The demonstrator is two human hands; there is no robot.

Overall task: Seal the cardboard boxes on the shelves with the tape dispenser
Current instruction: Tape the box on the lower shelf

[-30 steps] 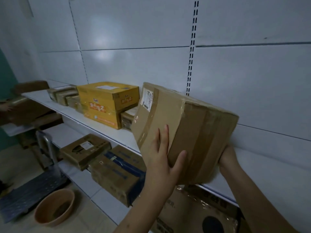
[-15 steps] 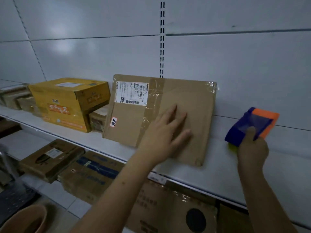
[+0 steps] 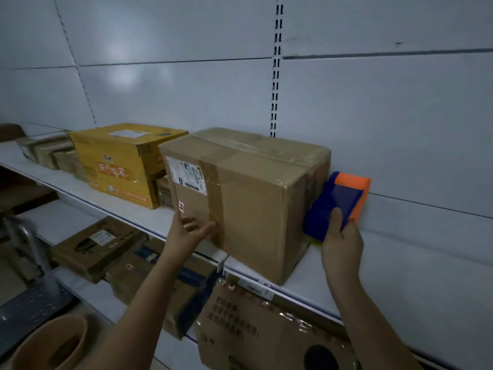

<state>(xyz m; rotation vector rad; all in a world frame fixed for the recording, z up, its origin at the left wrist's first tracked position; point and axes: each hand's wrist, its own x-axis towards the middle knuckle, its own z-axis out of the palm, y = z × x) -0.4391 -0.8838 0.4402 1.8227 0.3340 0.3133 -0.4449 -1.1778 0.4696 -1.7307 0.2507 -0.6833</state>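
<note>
White wall panels (image 3: 165,89) fill the upper frame, split by a slotted upright (image 3: 276,76). A soft light glare (image 3: 128,76) sits upper left. A tan basin (image 3: 50,343) rests on the floor, lower left.

Shelf right of box: bare white shelf (image 3: 416,265) stretches away right of the brown box (image 3: 240,198).
Gap at box's right end: filled by the blue-and-orange tape dispenser (image 3: 337,206), gripped by the right hand (image 3: 342,247).
Left of box: yellow box (image 3: 120,164) stands just beside it, small cartons wedged between.
Above box: open space before the wall panel (image 3: 373,116).
Box's near face: left hand (image 3: 186,233) rests there.
</note>
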